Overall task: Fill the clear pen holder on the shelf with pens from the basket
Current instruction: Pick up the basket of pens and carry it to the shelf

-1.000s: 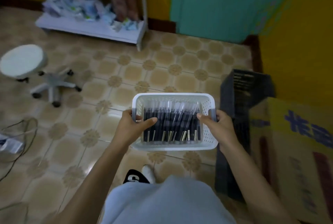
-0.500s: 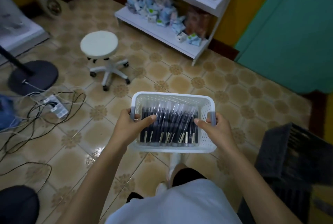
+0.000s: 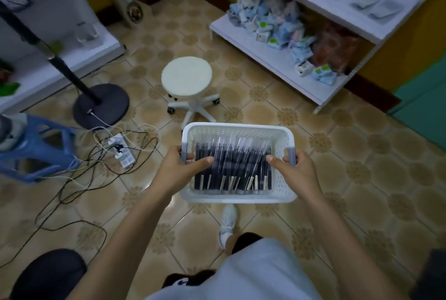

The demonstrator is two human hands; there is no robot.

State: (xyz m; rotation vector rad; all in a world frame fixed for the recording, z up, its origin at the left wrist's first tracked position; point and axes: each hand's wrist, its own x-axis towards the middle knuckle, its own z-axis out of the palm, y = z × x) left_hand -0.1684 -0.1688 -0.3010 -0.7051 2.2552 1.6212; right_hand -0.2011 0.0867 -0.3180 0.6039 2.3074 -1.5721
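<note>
A tiled floor (image 3: 362, 179) carries a white wheeled stool (image 3: 186, 75) ahead of the left hand (image 3: 178, 174), a black fan base (image 3: 101, 106) and tangled cables (image 3: 101, 155) farther to its left, and a stocked white shelf (image 3: 272, 63) beyond the right hand (image 3: 299, 174).

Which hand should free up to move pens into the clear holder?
Left hand, probably: it and the right hand both grip the basket, but the clear holder stands on the shelf to the left.
</note>
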